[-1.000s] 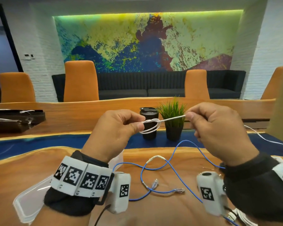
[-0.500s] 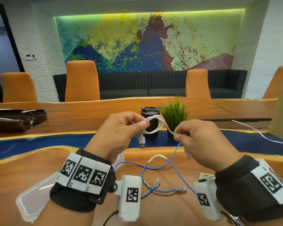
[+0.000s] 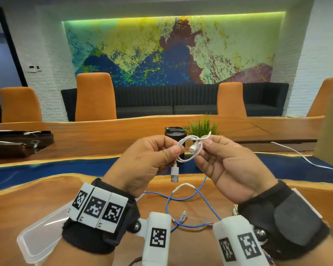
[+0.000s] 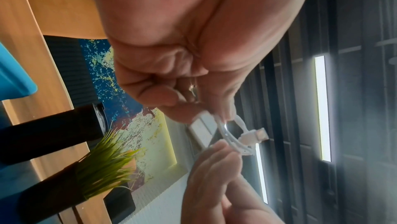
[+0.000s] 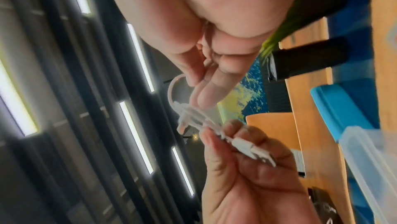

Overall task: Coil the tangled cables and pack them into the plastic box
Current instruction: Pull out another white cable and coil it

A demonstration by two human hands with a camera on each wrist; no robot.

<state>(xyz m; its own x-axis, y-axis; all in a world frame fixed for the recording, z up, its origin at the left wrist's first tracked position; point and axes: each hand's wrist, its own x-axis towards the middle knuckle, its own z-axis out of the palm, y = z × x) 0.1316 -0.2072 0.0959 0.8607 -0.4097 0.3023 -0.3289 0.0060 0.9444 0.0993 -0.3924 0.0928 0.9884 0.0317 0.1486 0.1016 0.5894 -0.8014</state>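
Note:
I hold a small white cable coil [image 3: 188, 148] in the air above the table, between both hands. My left hand [image 3: 176, 150] pinches its left side with thumb and fingers, and the cable's USB plug [image 3: 174, 172] hangs below. My right hand [image 3: 202, 147] pinches the right side, where the small end connector [image 3: 193, 148] lies on the loops. The left wrist view shows the coil [image 4: 232, 136] and the small connector [image 4: 255, 136] sticking out. A tangled blue cable [image 3: 190, 196] lies on the wood beneath. The clear plastic box [image 3: 38, 237] sits at the lower left, partly hidden by my left wrist.
A black tumbler [image 3: 175, 131] and a small potted plant [image 3: 202, 127] stand just beyond my hands. Another white cable [image 3: 296, 154] trails across the blue strip at the right. Dark trays [image 3: 17, 143] sit at the far left. Orange chairs line the far side.
My right hand, which held the white cable taut out to the right, has come in to the coil. The loose tail is now wound up, with the small connector at the loops.

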